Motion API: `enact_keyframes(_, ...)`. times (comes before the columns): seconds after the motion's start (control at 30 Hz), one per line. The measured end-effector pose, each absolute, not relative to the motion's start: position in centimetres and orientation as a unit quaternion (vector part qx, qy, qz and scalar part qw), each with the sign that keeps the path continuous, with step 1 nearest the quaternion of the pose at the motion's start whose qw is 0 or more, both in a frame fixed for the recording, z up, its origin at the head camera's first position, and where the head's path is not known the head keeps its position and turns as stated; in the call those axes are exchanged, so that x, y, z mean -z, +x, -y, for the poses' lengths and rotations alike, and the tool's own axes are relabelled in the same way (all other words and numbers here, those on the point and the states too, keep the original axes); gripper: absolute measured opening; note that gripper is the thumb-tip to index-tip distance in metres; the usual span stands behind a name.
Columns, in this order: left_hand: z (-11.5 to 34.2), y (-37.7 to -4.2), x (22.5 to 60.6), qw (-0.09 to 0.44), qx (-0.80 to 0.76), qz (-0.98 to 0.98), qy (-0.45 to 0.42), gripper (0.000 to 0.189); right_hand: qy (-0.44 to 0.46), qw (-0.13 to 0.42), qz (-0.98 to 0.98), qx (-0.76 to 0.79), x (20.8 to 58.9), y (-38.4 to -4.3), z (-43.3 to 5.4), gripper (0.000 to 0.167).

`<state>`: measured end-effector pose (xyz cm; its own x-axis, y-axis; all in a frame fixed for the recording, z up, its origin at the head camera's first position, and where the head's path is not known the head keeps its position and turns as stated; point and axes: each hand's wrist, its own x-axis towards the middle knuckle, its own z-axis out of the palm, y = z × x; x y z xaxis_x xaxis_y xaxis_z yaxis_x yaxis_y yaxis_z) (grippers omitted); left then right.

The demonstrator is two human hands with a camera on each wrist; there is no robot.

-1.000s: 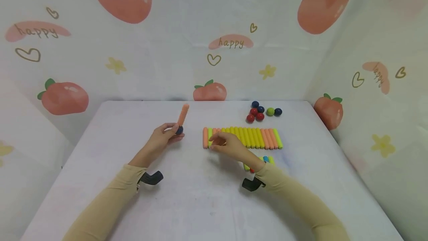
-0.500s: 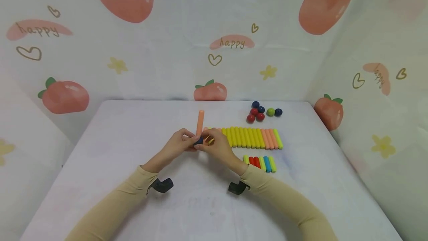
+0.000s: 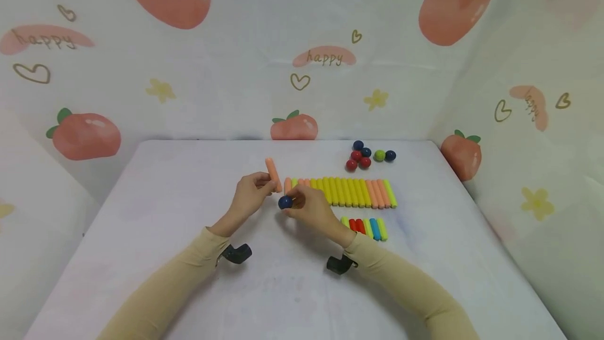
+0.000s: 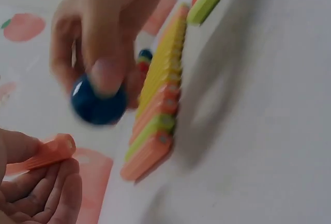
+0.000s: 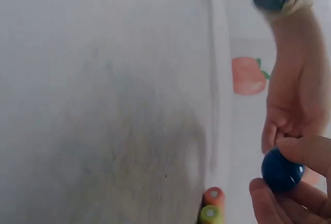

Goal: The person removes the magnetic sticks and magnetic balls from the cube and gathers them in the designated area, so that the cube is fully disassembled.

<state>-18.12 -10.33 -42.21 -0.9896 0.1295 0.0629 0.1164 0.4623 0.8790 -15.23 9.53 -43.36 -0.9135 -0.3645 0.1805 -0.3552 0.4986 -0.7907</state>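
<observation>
My left hand point(image 3: 249, 194) pinches an orange stick point(image 3: 272, 173) between thumb and fingers, the stick leaning up and to the left. In the left wrist view the stick's point(image 4: 54, 151) near end shows a small hole. Just to the right, my right hand point(image 3: 312, 208) holds a dark blue ball point(image 3: 285, 202) with thumb and fingertips. Ball and stick are apart, the ball slightly lower than the stick's end. Behind the right hand lies a long row of sticks point(image 3: 342, 192), mostly yellow, with orange and green ones at both ends; the hand covers part of it.
A short row of green, red and blue sticks point(image 3: 374, 229) lies nearer, right of the right wrist. Toward the back right, several red balls point(image 3: 351, 165) and blue balls point(image 3: 358, 145) cluster beside a green ball point(image 3: 379, 155). A printed cloth backdrop point(image 3: 236, 93) rises behind the table.
The left hand brought the stick with the ball on its lower end rightward to the right hand. The ball has come off into the right hand, and the stick now tilts left.
</observation>
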Motion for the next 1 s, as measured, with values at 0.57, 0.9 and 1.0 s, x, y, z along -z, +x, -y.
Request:
enact_keyframes(0.57,10.0,-20.9,45.5,0.134,-0.459,-0.872,0.102,0.067,-0.105,-0.014,-0.894,0.435,40.0,-22.5,-20.3,0.038)
enact_keyframes(0.9,9.3,-21.6,45.5,0.151,-0.432,-0.884,0.090,0.061,-0.065,-0.014,-0.921,0.385,40.3,-29.1,-24.4,0.044)
enact_keyframes(1.0,9.4,-21.7,45.7,0.150,-0.425,-0.889,0.087,0.058,-0.085,-0.007,-0.927,0.366,40.9,-29.9,-24.5,0.043)
